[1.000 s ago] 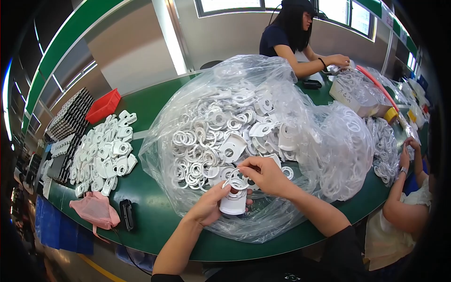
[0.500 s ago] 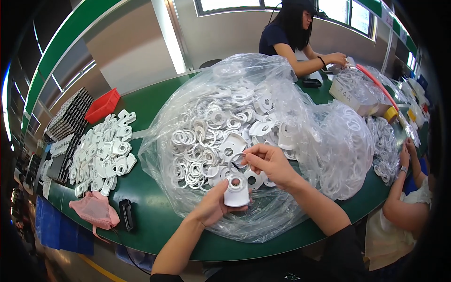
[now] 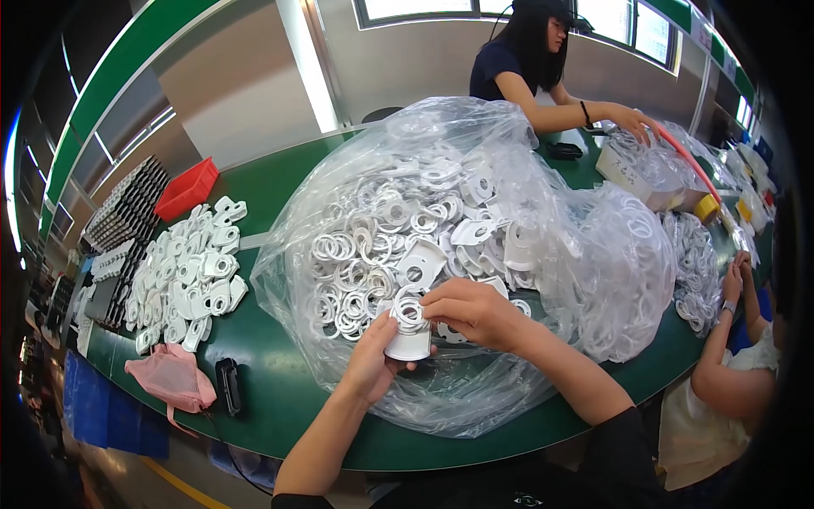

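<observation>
Left hand (image 3: 373, 360) clamped on white part (image 3: 409, 343), lower edge hidden by fingers. Right hand (image 3: 471, 310) pinches ring (image 3: 409, 307) atop it; fingertips obscured.

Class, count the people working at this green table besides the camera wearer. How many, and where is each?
2: one person at the far side, one person at the right edge. Others may be hidden.

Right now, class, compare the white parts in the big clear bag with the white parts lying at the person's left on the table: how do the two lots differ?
The parts in the clear bag are heaped loosely in plastic, many of them plain rings; the parts on the table lie bare on the green table, spread flatter. Both hands work at the bag: the left hand holds a white part, the right hand a ring; the table lot is untouched. Both lots are white.
</observation>
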The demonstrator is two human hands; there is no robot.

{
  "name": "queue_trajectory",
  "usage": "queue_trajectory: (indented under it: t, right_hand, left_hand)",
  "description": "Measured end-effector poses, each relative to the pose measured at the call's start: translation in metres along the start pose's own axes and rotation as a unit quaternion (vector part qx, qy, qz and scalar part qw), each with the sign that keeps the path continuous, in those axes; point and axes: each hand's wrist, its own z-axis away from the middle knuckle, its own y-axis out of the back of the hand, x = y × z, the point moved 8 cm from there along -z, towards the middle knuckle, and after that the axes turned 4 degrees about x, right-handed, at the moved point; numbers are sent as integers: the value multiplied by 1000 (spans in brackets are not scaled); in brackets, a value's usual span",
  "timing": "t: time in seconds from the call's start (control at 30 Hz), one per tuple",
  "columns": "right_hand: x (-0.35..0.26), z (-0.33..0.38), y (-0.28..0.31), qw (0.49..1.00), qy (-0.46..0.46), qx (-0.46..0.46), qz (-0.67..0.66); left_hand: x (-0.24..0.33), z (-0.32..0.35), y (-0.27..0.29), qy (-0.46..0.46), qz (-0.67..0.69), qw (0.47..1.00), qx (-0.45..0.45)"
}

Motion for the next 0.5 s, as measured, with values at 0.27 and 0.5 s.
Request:
queue_trajectory:
  t: [0.27, 0.5]
  right_hand:
    - [1, -2, 11, 997, -21, 62, 29]
    - [17, 6, 12, 980, -177, 88, 8]
  left_hand:
    - [-6, -2, 1, 14, -24, 1000, 4]
    - [0, 0, -7, -11, -34, 999, -4]
